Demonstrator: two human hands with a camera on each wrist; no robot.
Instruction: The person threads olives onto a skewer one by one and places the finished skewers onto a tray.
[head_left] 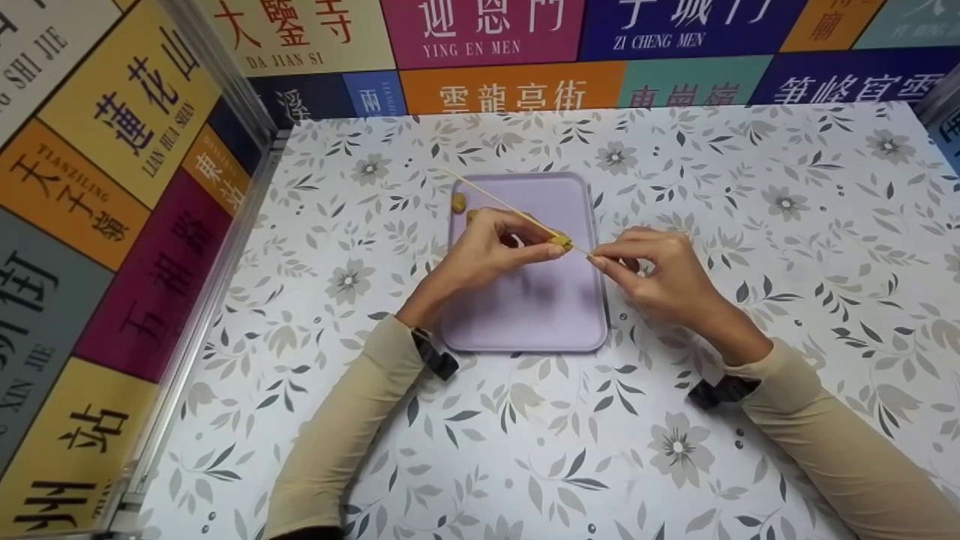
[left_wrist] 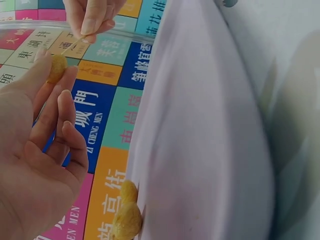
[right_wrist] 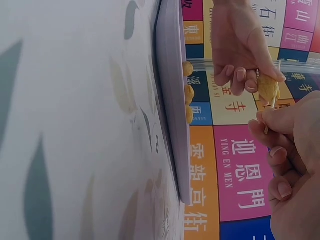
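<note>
Wall panels (head_left: 484,31) read “YING EN MEN” (pink) and “ZI CHENG MEN” (blue).

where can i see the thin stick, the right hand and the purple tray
Thin stick (head_left: 499,200): head view, on its longer bare length, over the tray.
Right hand (head_left: 664,276): head view, on its middle, behind the fingers.
Purple tray (head_left: 525,326): head view, on its bare near floor.

a lilac tray (head_left: 525,326) lies on the floral-patterned table (head_left: 525,450).
</note>
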